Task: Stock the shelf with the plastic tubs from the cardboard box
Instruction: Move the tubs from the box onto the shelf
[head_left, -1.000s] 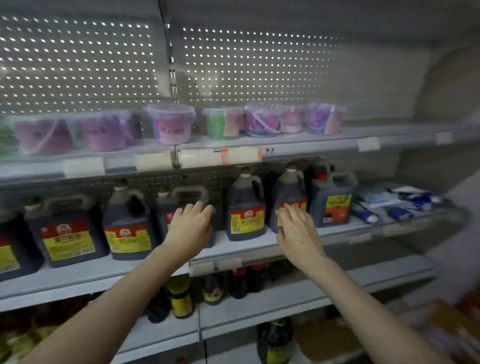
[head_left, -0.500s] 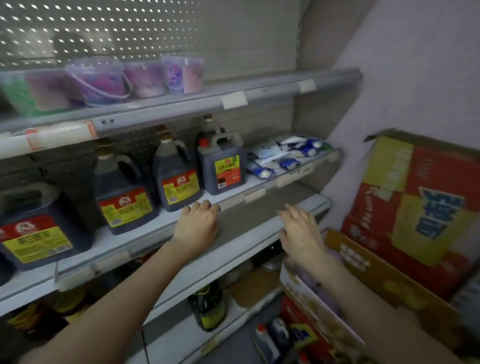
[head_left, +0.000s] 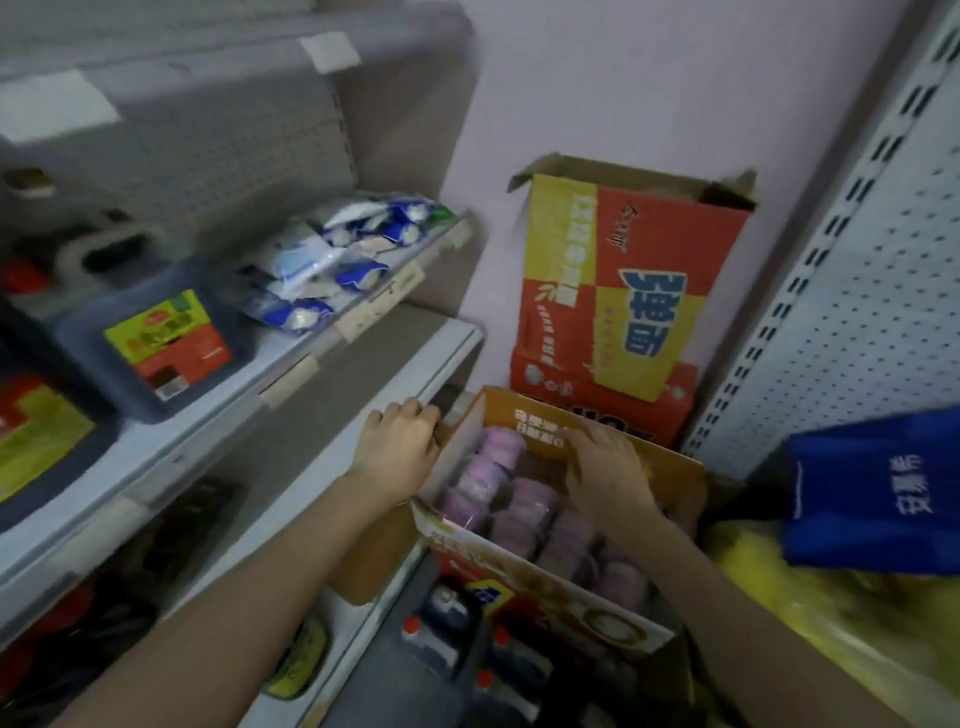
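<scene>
I see an open orange-brown cardboard box (head_left: 453, 457) with white printed flaps folded outward, just beside the front edge of the grey metal shelf (head_left: 374, 374), at its right end. Inside the box, round purple plastic tubs (head_left: 501, 446) with lids sit packed close in rows from the far-left corner to the near wall. The right side of the box is hidden.

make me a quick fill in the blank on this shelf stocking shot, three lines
1. The open brown box holding the round purple plastic tubs is made of ____.
2. The right hand is inside the box, while the left hand is ____ it, by the grey metal shelf edge.
3. The tall red and yellow carton stands behind the box, against the pale ____.

Missing words: cardboard; outside; wall
</scene>
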